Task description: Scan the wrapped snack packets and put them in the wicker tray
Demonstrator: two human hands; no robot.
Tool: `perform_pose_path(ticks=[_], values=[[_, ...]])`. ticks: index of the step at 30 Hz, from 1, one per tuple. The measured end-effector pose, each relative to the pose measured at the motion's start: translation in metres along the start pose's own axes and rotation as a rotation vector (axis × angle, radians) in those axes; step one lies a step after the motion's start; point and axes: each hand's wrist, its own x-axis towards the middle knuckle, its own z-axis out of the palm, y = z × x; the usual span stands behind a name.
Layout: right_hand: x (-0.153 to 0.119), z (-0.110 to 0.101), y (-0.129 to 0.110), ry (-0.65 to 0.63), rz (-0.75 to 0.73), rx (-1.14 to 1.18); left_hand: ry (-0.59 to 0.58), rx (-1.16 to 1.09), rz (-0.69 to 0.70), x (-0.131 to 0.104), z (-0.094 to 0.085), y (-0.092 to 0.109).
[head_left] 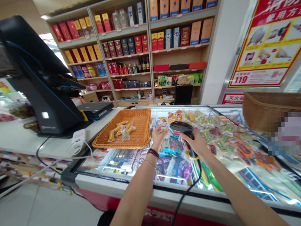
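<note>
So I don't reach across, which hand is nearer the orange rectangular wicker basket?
Your left. The left hand is just right of the basket; the right hand, gripping a black handheld scanner, is farther right.

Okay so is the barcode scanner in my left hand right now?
No, the scanner is gripped in your right hand, while your left hand holds up a small labelled packet.

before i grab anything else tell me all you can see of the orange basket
The basket is a shallow, orange-brown tray that looks like woven wicker or a plastic imitation, roughly rectangular, with sloping sides and a thicker braided rim. It lies upright and uncovered beside the black flat-topped device, its near part over the freezer. A small group of wrapped yellow snacks rests inside on its base. Neither of the hands touches it; the left hand is just to its right.
</note>
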Motion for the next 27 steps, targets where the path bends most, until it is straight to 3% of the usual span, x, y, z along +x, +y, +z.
perform_pose_path(ticks=[7, 27], values=[[-0.0058, 0.0026, 0.0016, -0.024, 0.006, -0.167, 0.004, 0.003, 0.011, 0.0031, 0.001, -0.0015], [-0.0067, 0.0041, 0.0068, 0.004, 0.007, -0.255, 0.012, 0.016, 0.055, 0.0064, 0.0, -0.0061]])
